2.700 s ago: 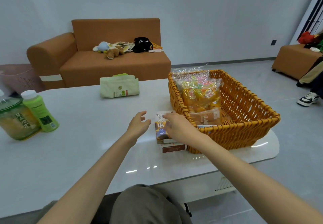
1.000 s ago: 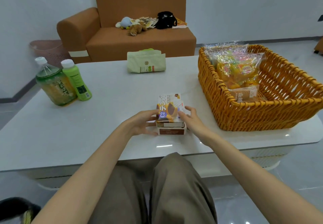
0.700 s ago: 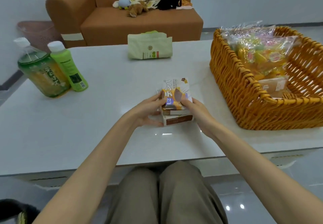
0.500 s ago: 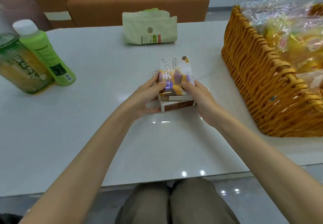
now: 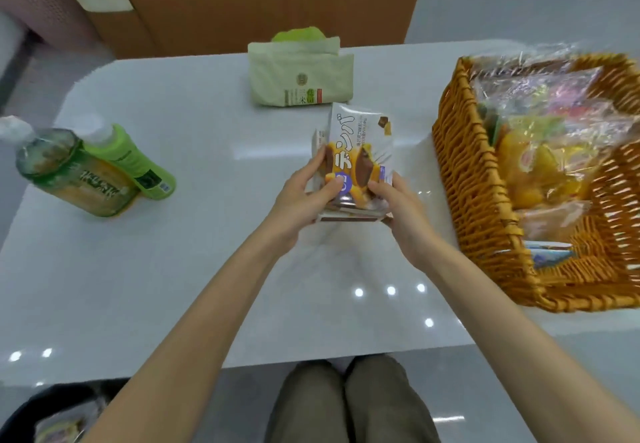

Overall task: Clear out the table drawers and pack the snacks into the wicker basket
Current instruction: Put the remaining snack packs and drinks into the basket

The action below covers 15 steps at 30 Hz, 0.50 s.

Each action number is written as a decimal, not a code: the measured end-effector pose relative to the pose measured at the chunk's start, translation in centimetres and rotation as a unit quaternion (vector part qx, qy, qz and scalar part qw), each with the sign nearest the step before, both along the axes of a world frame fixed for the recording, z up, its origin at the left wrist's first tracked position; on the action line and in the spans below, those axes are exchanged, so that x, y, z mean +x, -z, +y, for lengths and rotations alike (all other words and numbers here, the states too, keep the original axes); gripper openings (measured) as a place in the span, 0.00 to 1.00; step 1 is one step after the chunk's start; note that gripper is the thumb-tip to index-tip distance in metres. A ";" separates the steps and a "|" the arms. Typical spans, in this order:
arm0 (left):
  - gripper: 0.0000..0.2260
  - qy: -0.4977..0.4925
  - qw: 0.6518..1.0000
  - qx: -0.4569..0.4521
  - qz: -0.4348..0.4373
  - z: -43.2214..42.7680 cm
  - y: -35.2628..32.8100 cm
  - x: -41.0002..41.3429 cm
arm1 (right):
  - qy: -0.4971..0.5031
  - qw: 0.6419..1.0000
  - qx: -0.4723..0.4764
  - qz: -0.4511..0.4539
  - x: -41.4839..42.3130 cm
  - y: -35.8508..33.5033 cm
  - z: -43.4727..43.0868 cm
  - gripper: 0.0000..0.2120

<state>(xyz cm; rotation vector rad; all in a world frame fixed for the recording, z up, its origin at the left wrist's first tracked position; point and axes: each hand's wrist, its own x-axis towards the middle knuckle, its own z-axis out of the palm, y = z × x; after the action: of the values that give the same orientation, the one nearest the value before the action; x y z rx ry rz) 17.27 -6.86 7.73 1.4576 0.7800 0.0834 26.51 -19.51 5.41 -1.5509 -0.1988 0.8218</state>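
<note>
- Two hands grip one thing: your left hand and your right hand curl their fingers round a stack of snack boxes. You hold it tilted over the bench, left of the wicker basket and apart from it.
- At least two boxes show in the stack. The top one has large Asian characters and a purple circle, which I cannot read.
- Two green bottles stand touching at the left: a large bottle and a small bottle, labels blurred.
- One pale green pouch has a green and red label.
- Several clear snack bags lie in the basket.
</note>
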 end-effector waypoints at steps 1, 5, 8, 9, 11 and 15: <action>0.26 0.004 1.000 -0.002 0.002 -0.3 -2.0 -0.2 | -0.003 1.000 -0.004 0.004 -0.2 -2.1 -0.4 0.11; 0.27 0.009 1.000 -0.010 0.015 -1.4 -10.8 -0.9 | -0.018 1.000 -0.009 0.022 -0.7 -11.0 -2.1 0.15; 0.28 0.022 0.999 -0.023 0.023 -2.1 -16.9 -1.4 | -0.016 0.999 -0.007 0.038 -1.0 -17.2 -3.5 0.17; 0.29 0.028 0.999 -0.028 0.024 -2.3 -18.5 -1.6 | -0.013 0.999 -0.008 0.045 -1.2 -19.0 -4.0 0.16; 0.29 0.039 0.998 -0.034 0.027 -3.0 -21.3 -1.8 | -0.004 0.998 -0.013 0.058 -1.5 -21.8 -5.1 0.16; 0.30 0.070 0.996 -0.041 0.037 -4.6 -24.5 -1.7 | 0.047 0.994 -0.039 0.090 -1.9 -25.1 -7.2 0.19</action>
<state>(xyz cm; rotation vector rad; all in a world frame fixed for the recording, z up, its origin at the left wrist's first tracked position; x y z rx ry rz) 15.61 -11.45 32.20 1.4389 0.7299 -0.1089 24.64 -26.71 30.46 -1.5369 0.0383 0.8992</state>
